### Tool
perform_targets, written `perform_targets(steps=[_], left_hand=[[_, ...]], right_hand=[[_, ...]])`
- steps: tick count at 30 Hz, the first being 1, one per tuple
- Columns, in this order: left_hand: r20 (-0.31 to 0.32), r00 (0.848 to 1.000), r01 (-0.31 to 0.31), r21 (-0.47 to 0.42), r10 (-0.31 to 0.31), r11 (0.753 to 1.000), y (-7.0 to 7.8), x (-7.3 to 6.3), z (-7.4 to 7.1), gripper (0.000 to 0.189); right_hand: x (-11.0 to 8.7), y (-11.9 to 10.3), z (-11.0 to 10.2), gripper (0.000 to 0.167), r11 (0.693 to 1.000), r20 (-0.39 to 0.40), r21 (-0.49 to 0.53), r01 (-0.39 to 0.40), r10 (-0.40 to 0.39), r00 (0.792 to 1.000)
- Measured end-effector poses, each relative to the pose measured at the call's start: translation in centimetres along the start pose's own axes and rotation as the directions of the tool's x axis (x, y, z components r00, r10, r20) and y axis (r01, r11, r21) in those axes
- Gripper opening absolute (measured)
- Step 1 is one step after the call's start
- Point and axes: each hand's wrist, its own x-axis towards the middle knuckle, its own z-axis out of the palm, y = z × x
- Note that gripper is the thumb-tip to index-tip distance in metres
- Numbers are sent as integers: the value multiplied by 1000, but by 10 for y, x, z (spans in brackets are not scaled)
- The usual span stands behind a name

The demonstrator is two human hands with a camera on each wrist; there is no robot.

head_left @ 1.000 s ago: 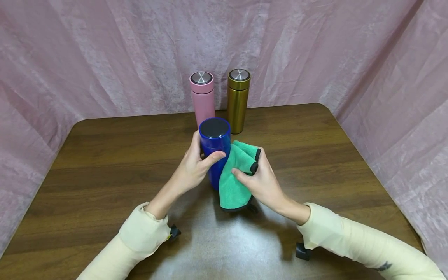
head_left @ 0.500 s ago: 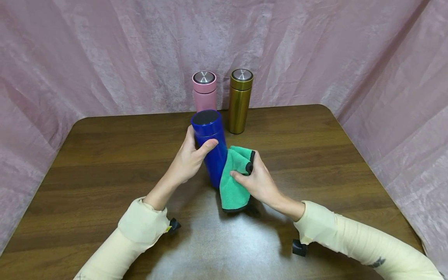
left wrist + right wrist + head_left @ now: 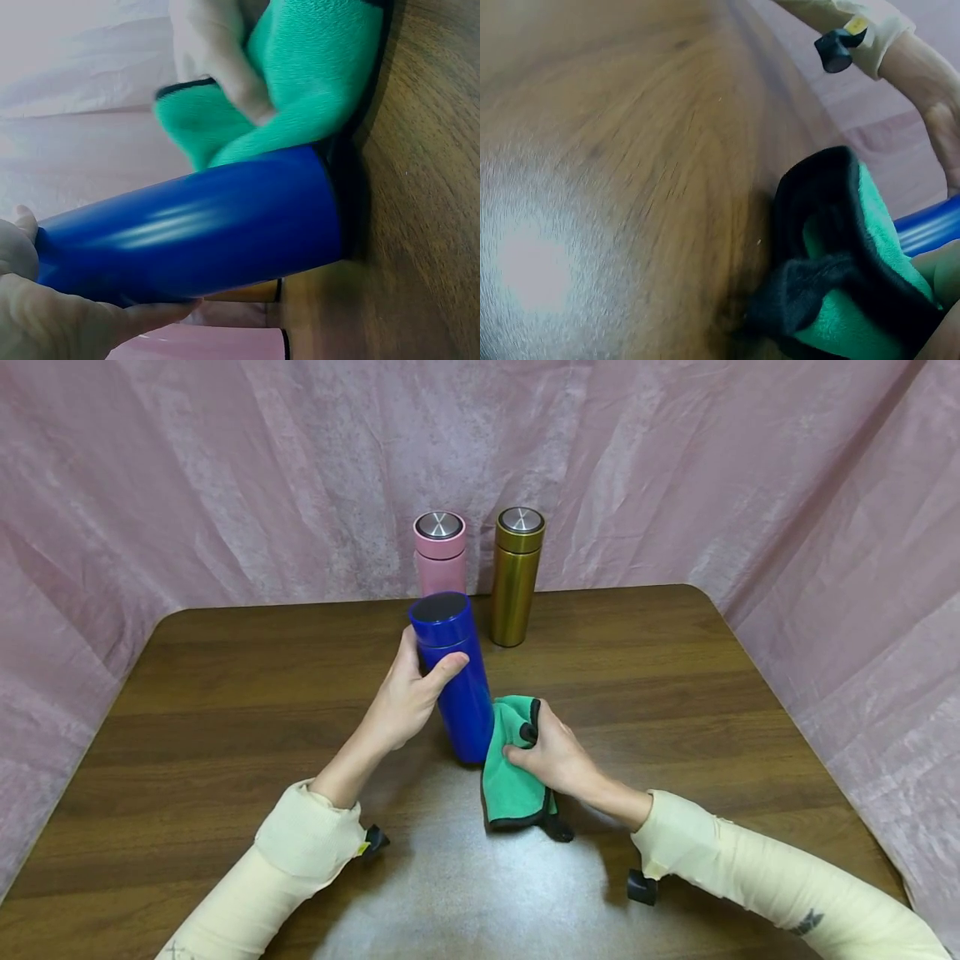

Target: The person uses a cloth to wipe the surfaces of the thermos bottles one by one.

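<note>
In the head view my left hand grips a blue thermos flask with a dark lid top, thumb across its upper body. The flask leans with its top toward the left, its base close over the table. My right hand pinches a green cloth with black edging, bunched against the flask's lower right side. The left wrist view shows the cloth right at the side of the blue flask, near its base. Seen from the right wrist, the cloth's black edging hangs in a fold.
Behind the blue flask stands a pink thermos flask, its lower part hidden. A gold thermos flask stands upright to its right. The wooden table is bordered at the back and sides by a pink curtain.
The blue flask has tilted, its top going left and away from me. The right hand has slid the cloth down along the flask toward its base.
</note>
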Motion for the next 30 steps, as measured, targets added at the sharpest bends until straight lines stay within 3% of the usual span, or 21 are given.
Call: perform_targets(steps=[4, 9, 12, 16, 20, 26, 30], left_hand=[[-3, 1000, 5, -17, -5, 1000, 1, -1, 0, 67], [-21, 1000, 16, -51, -17, 999, 1, -2, 1, 67], [-25, 1000, 13, -79, -15, 997, 1, -2, 0, 66], [-36, 999, 12, -86, -15, 996, 1, -3, 0, 64], [-48, 999, 21, -83, -25, 996, 1, -3, 1, 65], [-51, 998, 25, -79, -30, 997, 1, -4, 1, 66], [-42, 999, 18, -90, -22, 996, 2, -4, 2, 65]], right_hand=[[1, 1, 1, 60, 999, 8, -47, -17, 17, 1000], [0, 0, -3, 64, 995, -12, 96, -22, 23, 1000], [-4, -3, -7, 69, 975, -57, 219, 22, -9, 998], [-8, -10, -12, 70, 942, -121, 288, 172, -142, 982], [-10, -18, -18, 69, 906, -172, 251, 340, -304, 937], [-10, -29, -23, 69, 850, -213, 159, 502, -467, 858], [-7, -37, -24, 74, 775, -238, 100, 623, -590, 772]])
